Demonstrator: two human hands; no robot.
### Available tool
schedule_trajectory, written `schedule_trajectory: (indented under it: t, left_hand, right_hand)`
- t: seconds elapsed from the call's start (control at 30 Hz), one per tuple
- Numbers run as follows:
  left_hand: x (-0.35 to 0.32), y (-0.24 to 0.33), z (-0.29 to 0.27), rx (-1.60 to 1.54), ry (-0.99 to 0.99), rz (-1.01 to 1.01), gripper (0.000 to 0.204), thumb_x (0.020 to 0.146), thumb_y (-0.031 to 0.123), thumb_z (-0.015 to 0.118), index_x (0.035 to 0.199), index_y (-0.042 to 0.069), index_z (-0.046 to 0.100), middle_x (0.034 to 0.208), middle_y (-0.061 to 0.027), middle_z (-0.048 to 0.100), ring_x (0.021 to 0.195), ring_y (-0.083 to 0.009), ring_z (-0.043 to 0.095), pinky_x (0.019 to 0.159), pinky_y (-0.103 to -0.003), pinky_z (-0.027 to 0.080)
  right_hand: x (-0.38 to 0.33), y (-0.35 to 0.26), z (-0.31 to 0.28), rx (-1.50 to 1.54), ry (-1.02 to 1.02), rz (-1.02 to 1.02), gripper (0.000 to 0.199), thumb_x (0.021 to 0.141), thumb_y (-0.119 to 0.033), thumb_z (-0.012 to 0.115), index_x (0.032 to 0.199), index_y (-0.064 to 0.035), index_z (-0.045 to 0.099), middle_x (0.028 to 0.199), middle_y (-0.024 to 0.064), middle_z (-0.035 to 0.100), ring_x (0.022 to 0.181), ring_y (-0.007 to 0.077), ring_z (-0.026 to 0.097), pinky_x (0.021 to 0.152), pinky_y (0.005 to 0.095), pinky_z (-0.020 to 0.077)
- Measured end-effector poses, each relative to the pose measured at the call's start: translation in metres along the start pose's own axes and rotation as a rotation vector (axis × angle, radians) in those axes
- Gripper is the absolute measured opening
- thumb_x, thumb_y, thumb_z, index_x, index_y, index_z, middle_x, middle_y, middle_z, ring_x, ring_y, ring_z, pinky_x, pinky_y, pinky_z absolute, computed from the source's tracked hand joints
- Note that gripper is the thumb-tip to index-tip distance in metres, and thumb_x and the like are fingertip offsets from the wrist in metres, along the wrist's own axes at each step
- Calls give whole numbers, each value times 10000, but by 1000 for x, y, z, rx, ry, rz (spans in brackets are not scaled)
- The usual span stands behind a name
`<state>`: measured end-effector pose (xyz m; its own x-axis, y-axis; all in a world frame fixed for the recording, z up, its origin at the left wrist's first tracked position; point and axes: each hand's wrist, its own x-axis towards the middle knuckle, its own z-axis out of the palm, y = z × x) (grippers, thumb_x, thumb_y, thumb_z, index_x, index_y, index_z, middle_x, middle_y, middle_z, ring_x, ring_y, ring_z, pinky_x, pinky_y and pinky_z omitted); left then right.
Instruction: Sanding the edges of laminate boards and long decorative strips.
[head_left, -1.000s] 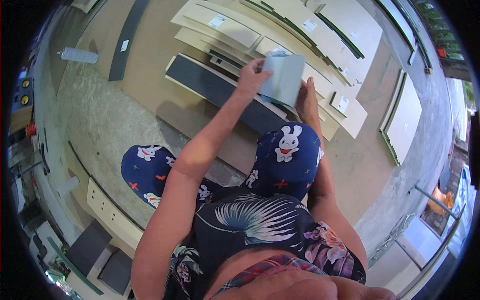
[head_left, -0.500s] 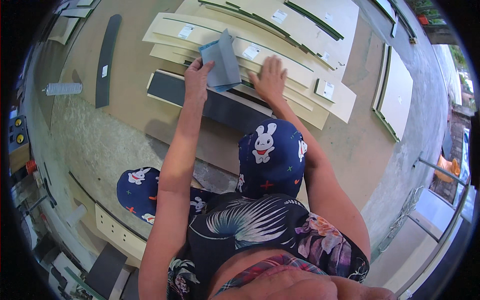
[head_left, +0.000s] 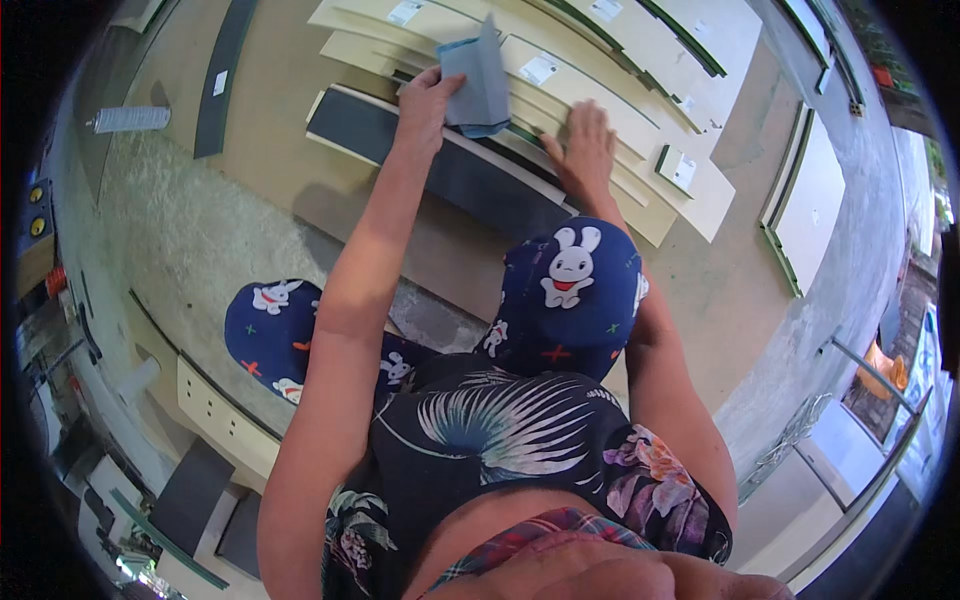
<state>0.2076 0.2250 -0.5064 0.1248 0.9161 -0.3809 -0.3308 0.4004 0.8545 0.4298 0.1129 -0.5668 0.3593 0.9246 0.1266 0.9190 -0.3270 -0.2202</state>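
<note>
Crouching over the floor, the person is filling the lower middle of the frame with a black shirt (head_left: pixel 500 440) printed with pale palm leaves and flowers, and above it two knees in dark blue cloth (head_left: pixel 575 300) patterned with white rabbits and small red crosses. Both bare forearms are reaching up toward the top of the frame. The left hand (head_left: pixel 428 100) is pinching a grey-blue cloth (head_left: pixel 478 78), soft and folded, its grip closed on the cloth's left edge so that the fabric is standing up in a peak over the boards at upper centre. The right hand (head_left: pixel 585 150) is lying flat with fingers spread, pressing on a pale cream panel (head_left: pixel 590 110), gripping nothing. Just below the hands a long dark grey board (head_left: pixel 440 165) is lying slantwise on the tan floor (head_left: pixel 270 130). Beyond it, more flat cream panels, some edged in dark green, are fanning toward the upper right, several carrying small white rectangular labels (head_left: pixel 540 70). At upper left a white ribbed cylinder (head_left: pixel 130 120) is lying beside another dark strip (head_left: pixel 220 80).
</note>
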Motion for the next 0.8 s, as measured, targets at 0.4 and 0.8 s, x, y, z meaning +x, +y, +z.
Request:
schedule_trajectory:
  t: [0.4,0.8]
  left_hand:
    - [-20,-19,21,161,-184,-112,240,788,82,649,1006,-10,610,891,-44,638,770,-110,579,696,-238,455]
    - [-14,-26,11,133,-161,-191,256,811,77,607,1058,17,587,881,-37,626,777,-131,588,688,-259,471]
  right_hand:
    - [-11,-17,-34,1771,-723,437,534,935,-424,303,1295,-50,430,1288,132,483,1190,248,453,977,359,324]
    - [25,7,0,-90,75,206,813,838,-531,443,1352,62,232,1413,259,217,1322,389,188,1053,525,158]
